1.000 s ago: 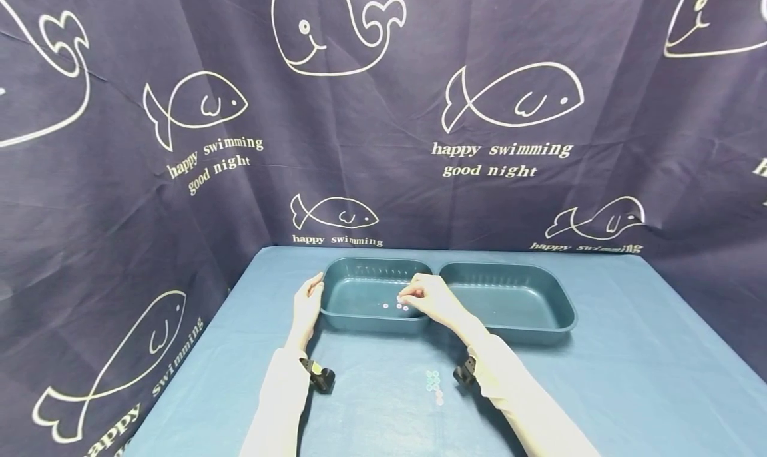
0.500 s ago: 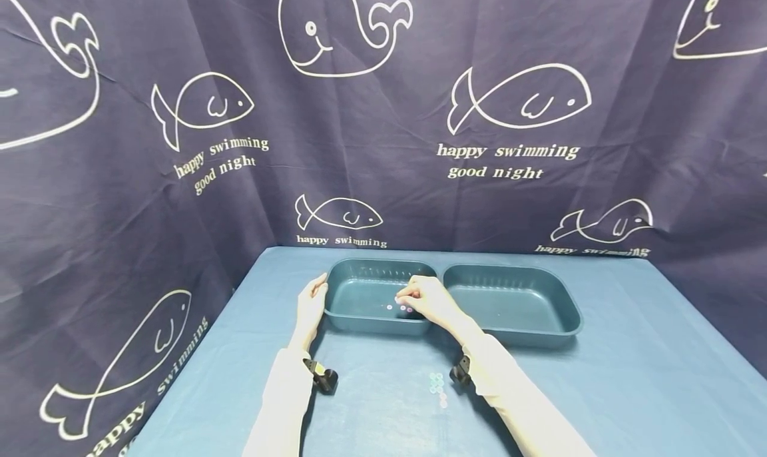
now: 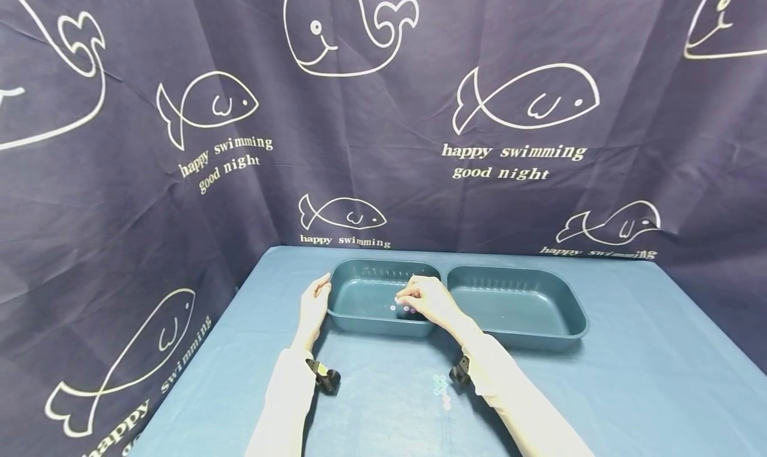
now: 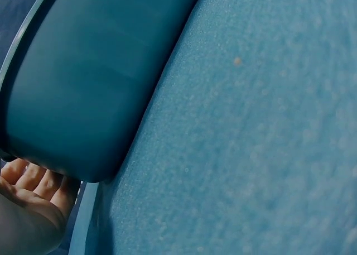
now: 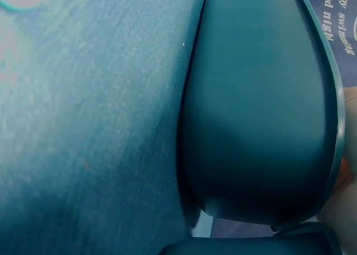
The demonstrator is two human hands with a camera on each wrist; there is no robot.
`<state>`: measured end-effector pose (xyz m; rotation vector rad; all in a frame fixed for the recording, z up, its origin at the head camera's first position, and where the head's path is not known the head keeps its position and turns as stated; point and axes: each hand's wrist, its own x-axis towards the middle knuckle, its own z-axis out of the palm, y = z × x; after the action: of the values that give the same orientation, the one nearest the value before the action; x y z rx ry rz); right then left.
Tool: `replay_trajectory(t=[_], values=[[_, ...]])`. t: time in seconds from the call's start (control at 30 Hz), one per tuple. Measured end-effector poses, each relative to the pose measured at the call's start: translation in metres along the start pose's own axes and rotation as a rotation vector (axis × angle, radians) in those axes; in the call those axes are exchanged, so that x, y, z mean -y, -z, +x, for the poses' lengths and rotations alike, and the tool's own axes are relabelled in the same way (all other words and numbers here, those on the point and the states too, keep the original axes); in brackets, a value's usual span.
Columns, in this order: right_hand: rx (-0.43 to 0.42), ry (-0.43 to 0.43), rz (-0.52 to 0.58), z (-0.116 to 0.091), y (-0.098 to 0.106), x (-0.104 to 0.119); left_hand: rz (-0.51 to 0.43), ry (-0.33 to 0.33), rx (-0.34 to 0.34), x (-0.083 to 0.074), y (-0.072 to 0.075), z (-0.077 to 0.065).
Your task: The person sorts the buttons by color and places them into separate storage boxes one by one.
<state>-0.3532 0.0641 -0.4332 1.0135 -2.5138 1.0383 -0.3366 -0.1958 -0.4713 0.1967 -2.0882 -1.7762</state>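
My left hand [image 3: 314, 307] rests against the left end of the left teal bin [image 3: 377, 325]. In the left wrist view its fingers [image 4: 47, 182] lie along the outside of the bin wall, under the rim. Over the right part of that bin, my right hand [image 3: 433, 300] pinches a tiny pale pink piece [image 3: 398, 300] between thumb and fingertips. On the bin floor below lie a few small pale rings [image 3: 393, 308], partly hidden by the hand. The right wrist view shows mostly the bin's outer wall [image 5: 256, 115], with the hand behind the rim at the edge.
A second teal bin [image 3: 515, 340] stands close against the right side of the first. Several small green rings [image 3: 440, 385] and pink rings [image 3: 446, 402] lie on the blue tablecloth [image 3: 383, 404] between the forearms. A dark patterned curtain [image 3: 419, 210] hangs behind the table.
The head view has turned slightly left. My right hand has drifted a little left over the bin, still pinching the pale piece. The left hand stays against the bin.
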Motion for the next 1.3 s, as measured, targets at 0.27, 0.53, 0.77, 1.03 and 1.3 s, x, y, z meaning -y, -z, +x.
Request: replay_trajectory(t=[0.27,0.53,0.77,1.03,1.3], values=[[-0.036,0.02,-0.049,-0.003,0.005,0.001,-0.007,0.001,0.008,0.005,-0.005,0.002],[-0.058,0.023,-0.019,-0.008,0.01,0.001,0.005,-0.004,0.013,0.003,-0.006,0.002],[-0.041,-0.04,-0.021,-0.013,0.015,-0.001,-0.004,-0.009,0.017,0.004,-0.005,0.002],[-0.076,-0.026,-0.001,-0.021,0.02,-0.001,-0.008,-0.002,0.015,0.003,-0.001,0.0],[-0.096,-0.064,0.052,-0.031,0.032,0.005,-0.009,0.0,0.012,0.005,0.0,0.002]])
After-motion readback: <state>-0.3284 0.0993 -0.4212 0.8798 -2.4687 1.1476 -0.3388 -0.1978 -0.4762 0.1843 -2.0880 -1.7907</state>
